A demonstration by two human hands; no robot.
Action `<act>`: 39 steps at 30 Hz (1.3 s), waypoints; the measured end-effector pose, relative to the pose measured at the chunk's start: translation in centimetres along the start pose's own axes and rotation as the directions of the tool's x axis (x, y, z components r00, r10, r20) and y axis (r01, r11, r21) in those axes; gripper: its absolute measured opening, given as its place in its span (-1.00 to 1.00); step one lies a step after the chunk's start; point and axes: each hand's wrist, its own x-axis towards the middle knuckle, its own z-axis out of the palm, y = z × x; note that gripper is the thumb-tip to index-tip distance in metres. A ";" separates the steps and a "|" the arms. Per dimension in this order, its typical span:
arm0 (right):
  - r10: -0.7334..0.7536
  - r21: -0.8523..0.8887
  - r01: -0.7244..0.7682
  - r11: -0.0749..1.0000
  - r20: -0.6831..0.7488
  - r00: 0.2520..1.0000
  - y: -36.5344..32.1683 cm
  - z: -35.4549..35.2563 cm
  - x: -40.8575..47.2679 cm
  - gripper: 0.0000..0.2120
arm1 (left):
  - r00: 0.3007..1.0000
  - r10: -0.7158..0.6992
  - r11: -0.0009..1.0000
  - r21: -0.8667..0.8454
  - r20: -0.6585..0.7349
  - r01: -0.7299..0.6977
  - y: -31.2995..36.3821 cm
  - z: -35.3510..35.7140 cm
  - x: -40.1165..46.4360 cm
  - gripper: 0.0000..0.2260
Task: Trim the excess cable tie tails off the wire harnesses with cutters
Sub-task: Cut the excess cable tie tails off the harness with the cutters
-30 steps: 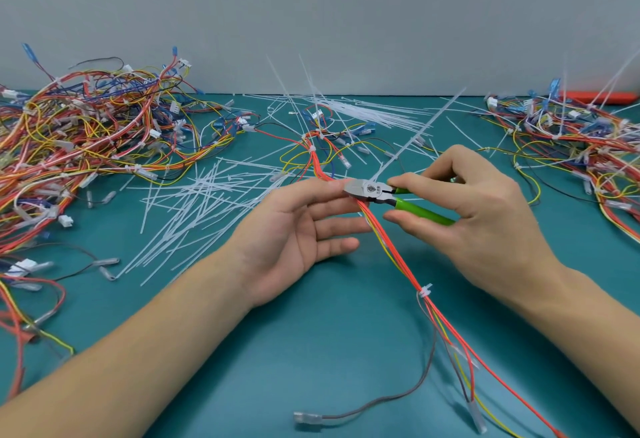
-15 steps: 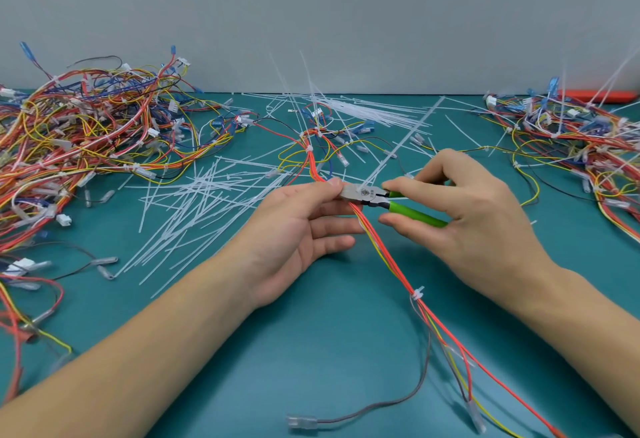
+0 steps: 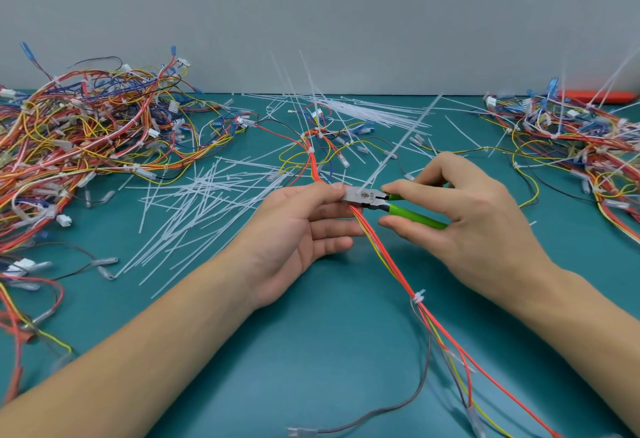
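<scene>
**wirefan:** Watching my feed here. My right hand (image 3: pixel 474 215) is wrapped round the green handles of the cutters (image 3: pixel 377 200), and the steel nose sits right where a long white tie tail (image 3: pixel 401 146) leaves the harness (image 3: pixel 384 254). My left hand (image 3: pixel 304 226) pinches the bundle between thumb and forefinger just beside the blades, other fingers loose. Tips for the snip?

**benchrat:** I'd say get the blades flush against the tie head so no sharp stub is left, and keep the red and yellow wires out of the bite. The tail will probably fly off, so angle it toward the scrap heap.

**wirefan:** Makes sense. The harness runs from the middle of the teal mat (image 3: pixel 311 351) down toward me, red, orange and yellow strands, with another tie (image 3: pixel 418 298) lower down that looks already cut short. Can't tell if the blades have closed yet.
</scene>
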 end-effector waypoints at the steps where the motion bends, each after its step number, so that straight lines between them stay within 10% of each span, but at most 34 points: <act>1: 0.002 0.003 -0.002 1.000 0.001 1.000 0.0 0.0 0.0 -0.65 | 1.000 -0.001 1.000 -0.005 -0.002 0.001 0.0 0.0 0.0 -0.83; 39: 0.057 0.073 -0.059 0.996 0.027 0.998 -0.2 0.2 0.0 -0.65 | 0.996 -0.084 0.992 -0.093 -0.037 0.081 0.0 -0.1 0.5 -0.65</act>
